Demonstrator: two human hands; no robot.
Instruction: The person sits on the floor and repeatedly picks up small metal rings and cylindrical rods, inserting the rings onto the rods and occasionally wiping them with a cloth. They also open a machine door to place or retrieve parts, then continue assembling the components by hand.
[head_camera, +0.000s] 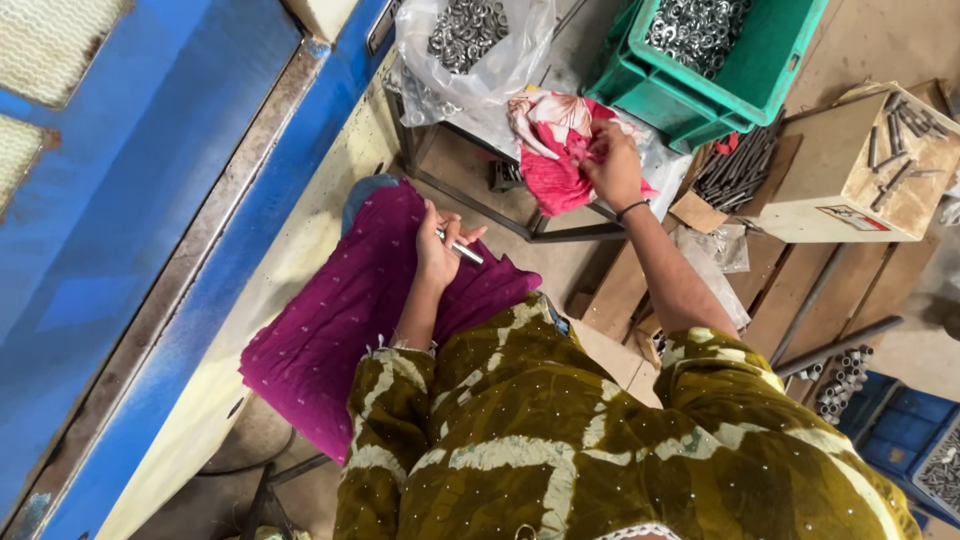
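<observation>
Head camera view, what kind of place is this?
Probably a small hardware assembly workshop: a green crate and a plastic bag hold metal washers, loose bolts lie beside a cardboard box, and the left hand holds a metal rod.

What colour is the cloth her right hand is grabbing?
Pink-red with a pale flowery patch: the cloth under the right hand, head view.

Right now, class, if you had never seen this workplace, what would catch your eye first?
Probably the magenta cloth spread mid-frame, where the left hand grips a short metal rod. Above it, the right hand pinches a red flowered cloth. A green crate of metal rings sits top right.
</observation>
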